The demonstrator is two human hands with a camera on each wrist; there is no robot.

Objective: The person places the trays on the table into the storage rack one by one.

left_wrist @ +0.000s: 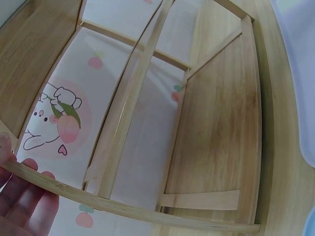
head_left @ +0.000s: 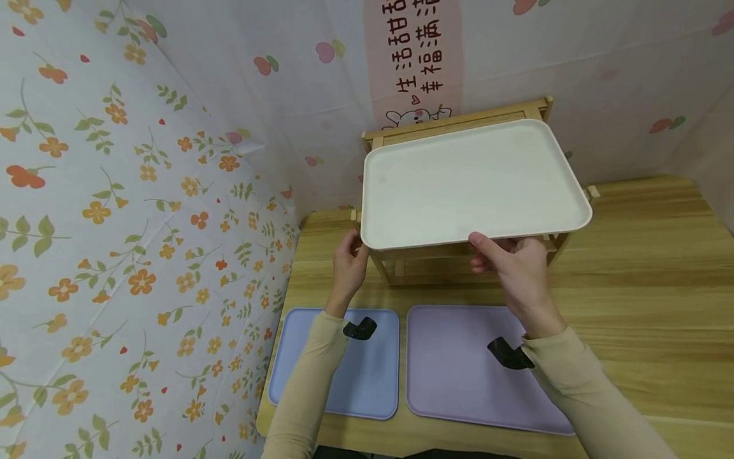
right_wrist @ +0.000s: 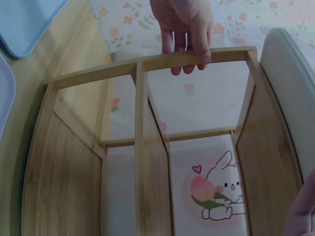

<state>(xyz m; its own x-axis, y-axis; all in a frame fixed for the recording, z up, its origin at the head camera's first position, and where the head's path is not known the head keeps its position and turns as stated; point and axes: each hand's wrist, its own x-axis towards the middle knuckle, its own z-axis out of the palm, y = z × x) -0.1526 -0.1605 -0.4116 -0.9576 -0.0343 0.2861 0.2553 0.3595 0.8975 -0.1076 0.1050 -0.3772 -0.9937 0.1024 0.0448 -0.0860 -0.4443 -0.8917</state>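
holding a wooden shelf [right_wrist: 141, 157] by its left post [right_wrist: 152, 63] with the left hand [head_left: 350, 268], with thumb and fingers wrapped round the wood. pinching the front edge of a white tray [head_left: 476, 185] with the right hand [head_left: 518, 274], with the thumb up on the rim and the fingers tucked below. have the white tray lying over the top of the shelf, covering most of it; cannot tell whether fully resting there. can see, in front of the shelf on a wooden table [head_left: 648, 280], a blue tray [head_left: 367, 370] partly behind the left arm and, just beside it, a purple tray [head_left: 470, 376] partly behind the right arm. wearing beige sleeves [head_left: 596, 389]. can also see a flowered cloth [head_left: 143, 255] to the left and, beyond the shelf, a pale cloth [head_left: 275, 108] with brown lettering and a cartoon rabbit [left_wrist: 49, 118].
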